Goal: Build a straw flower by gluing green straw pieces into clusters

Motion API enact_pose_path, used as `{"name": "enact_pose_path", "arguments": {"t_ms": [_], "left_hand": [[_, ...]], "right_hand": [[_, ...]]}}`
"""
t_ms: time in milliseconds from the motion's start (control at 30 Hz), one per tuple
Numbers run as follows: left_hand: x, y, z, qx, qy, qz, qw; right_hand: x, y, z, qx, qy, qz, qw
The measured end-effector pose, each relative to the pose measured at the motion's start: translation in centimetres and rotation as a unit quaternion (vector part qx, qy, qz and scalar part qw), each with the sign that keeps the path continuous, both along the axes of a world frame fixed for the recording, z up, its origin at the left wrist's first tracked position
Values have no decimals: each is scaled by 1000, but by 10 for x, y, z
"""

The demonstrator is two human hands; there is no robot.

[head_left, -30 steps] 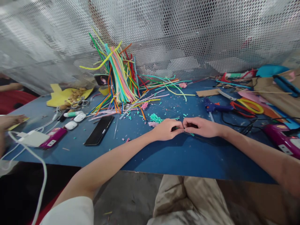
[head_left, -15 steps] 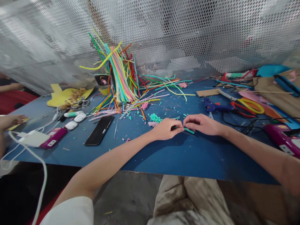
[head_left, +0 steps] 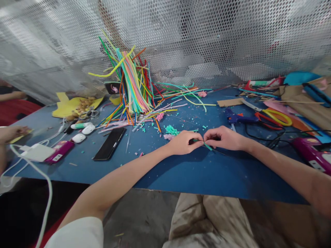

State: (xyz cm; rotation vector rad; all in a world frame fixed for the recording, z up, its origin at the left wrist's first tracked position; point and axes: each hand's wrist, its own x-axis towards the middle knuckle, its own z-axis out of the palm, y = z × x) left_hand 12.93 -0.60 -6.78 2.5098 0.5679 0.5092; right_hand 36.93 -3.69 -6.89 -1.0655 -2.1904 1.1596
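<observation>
My left hand (head_left: 183, 142) and my right hand (head_left: 224, 138) meet fingertip to fingertip just above the table, both closed in a pinch. A short teal pipe cleaner (head_left: 208, 147) sticks out below the joined fingertips; its other end is hidden by the fingers. What looks like a thin dark line runs from there to the right under my right hand. Beyond my left hand lie a teal cluster of short pieces (head_left: 171, 130) and a pale lilac cluster (head_left: 169, 137). Small teal snippets (head_left: 143, 130) are scattered about.
A bundle of coloured pipe cleaners (head_left: 133, 82) stands at the back. On the left lie a black phone (head_left: 110, 144), a white earbud case (head_left: 78, 138) and a purple power strip (head_left: 60, 151). Right: a blue glue gun (head_left: 240, 117) and scissors (head_left: 274, 116). Another person's hand (head_left: 15, 133) shows far left.
My right fingertips have closed in against my left ones, where a small gap was before. The teal pipe cleaner now slants more steeply downward. My left hand has barely moved.
</observation>
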Motion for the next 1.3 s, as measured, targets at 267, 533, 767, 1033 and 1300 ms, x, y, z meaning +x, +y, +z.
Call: {"name": "enact_pose_path", "arguments": {"t_ms": [267, 533, 767, 1033, 1300], "left_hand": [[2, 2, -3, -2, -10, -21, 1000], [0, 3, -4, 4, -1, -23, 1000], [1, 3, -3, 13, 16, -31, 999], [1, 4, -5, 27, 21, -53, 998], [2, 4, -3, 18, 25, -61, 998]], "right_hand": [[-5, -2, -2, 77, -42, 10, 996], [-10, -5, 2, 107, -98, 34, 989], [-11, -7, 7, 104, -137, 53, 984], [-10, -3, 8, 88, -167, 89, 978], [-8, -4, 11, 82, -155, 96, 980]]}}
